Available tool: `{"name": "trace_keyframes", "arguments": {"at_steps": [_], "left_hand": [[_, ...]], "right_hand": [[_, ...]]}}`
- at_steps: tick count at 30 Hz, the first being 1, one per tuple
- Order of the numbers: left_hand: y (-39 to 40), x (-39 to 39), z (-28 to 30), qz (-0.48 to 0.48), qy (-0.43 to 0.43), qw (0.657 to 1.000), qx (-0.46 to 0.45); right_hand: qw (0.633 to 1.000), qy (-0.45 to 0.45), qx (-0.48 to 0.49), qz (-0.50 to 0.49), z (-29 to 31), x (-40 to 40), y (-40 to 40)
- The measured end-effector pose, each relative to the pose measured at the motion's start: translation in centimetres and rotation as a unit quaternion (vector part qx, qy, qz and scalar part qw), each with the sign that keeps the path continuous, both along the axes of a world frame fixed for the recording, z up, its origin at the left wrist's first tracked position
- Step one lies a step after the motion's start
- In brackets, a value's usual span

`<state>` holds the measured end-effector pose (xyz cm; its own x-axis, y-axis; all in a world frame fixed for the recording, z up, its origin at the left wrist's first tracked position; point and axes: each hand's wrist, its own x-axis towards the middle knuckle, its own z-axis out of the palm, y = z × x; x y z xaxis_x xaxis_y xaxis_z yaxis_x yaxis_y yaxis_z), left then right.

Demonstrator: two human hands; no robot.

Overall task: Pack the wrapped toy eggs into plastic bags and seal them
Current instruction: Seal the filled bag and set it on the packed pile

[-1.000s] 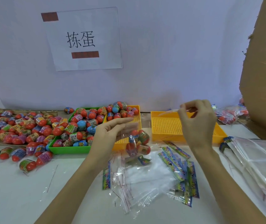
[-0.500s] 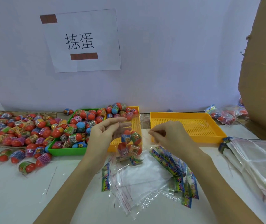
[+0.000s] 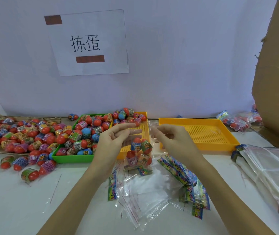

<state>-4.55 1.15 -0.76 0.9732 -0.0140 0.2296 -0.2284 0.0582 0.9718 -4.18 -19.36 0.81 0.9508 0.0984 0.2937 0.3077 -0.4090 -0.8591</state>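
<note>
Head view: you are holding the filled bag (image 3: 139,152) of toy eggs (image 3: 136,143) up over the near yellow tray (image 3: 143,131), left hand (image 3: 112,143) pinching its top edge with fingers fairly straight, right hand (image 3: 171,139) curling onto the flap. Seal strip risks sticking crooked if you are pressing while the bag is hanging loose; eggs could be spilling onto the spare bags (image 3: 145,197).

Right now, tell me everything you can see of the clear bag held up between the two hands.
The clear bag is thin transparent plastic, hanging upright above the table in front of the yellow tray. It holds about four wrapped eggs, red with printed bands, bunched low. The left hand holds its upper left side; the right hand pinches the top flap. Whether it is sealed cannot be told.
</note>
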Motion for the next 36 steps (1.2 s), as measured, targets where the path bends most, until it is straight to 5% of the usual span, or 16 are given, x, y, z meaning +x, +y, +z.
{"name": "trace_keyframes", "arguments": {"at_steps": [9, 28, 36], "left_hand": [[0.1, 0.0, 0.2, -0.005, 0.026, 1.0, 0.009], [1.6, 0.2, 0.8, 0.002, 0.106, 0.992, -0.075], [2.6, 0.5, 0.8, -0.035, 0.052, 0.998, 0.005]], "right_hand": [[0.992, 0.07, 0.109, -0.011, 0.0, 0.0, -0.7], [0.992, 0.036, 0.109, 0.045, 0.4, 0.5, -2.4], [0.98, 0.064, 0.165, 0.086, 0.3, 0.7, -3.1]]}}
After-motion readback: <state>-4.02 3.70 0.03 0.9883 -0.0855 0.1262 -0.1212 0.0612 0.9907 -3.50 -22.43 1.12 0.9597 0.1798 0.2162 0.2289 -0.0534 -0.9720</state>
